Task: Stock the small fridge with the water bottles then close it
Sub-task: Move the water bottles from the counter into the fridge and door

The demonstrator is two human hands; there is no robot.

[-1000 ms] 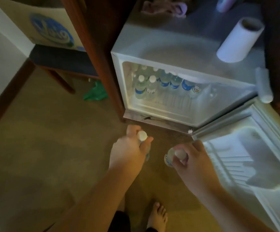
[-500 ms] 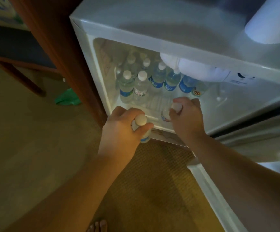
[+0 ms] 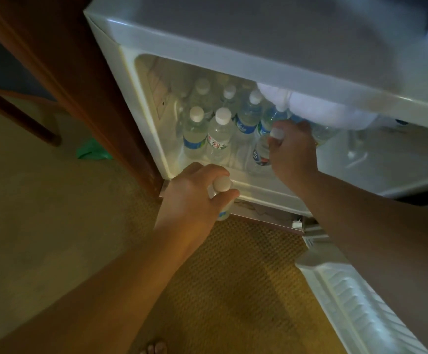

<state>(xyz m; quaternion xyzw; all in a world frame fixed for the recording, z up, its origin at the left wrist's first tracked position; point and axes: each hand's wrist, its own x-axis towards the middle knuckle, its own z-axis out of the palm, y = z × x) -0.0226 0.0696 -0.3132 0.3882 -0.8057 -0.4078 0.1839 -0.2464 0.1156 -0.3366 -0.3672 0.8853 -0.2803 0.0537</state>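
Observation:
The small white fridge (image 3: 233, 54) stands with its door (image 3: 356, 297) swung out to the lower right. Several capped water bottles (image 3: 219, 134) stand upright inside on the left. My right hand (image 3: 293, 152) reaches into the fridge and grips a bottle (image 3: 261, 152) by its neck, holding it upright just in front of the standing row. My left hand (image 3: 195, 198) grips a second bottle (image 3: 222, 186) near its white cap, just outside the fridge's front sill; most of that bottle is hidden under my fingers.
A dark wooden panel (image 3: 62, 67) stands tight against the fridge's left side. A green scrap (image 3: 92, 152) lies on the carpet beside it. A frosted white freezer box (image 3: 317, 108) hangs at the fridge's upper right. My bare toes (image 3: 154, 347) show at the bottom edge.
Both hands rose from low over the carpet toward the fridge. My right hand moved its bottle past the sill into the fridge. My left hand stays at the front edge.

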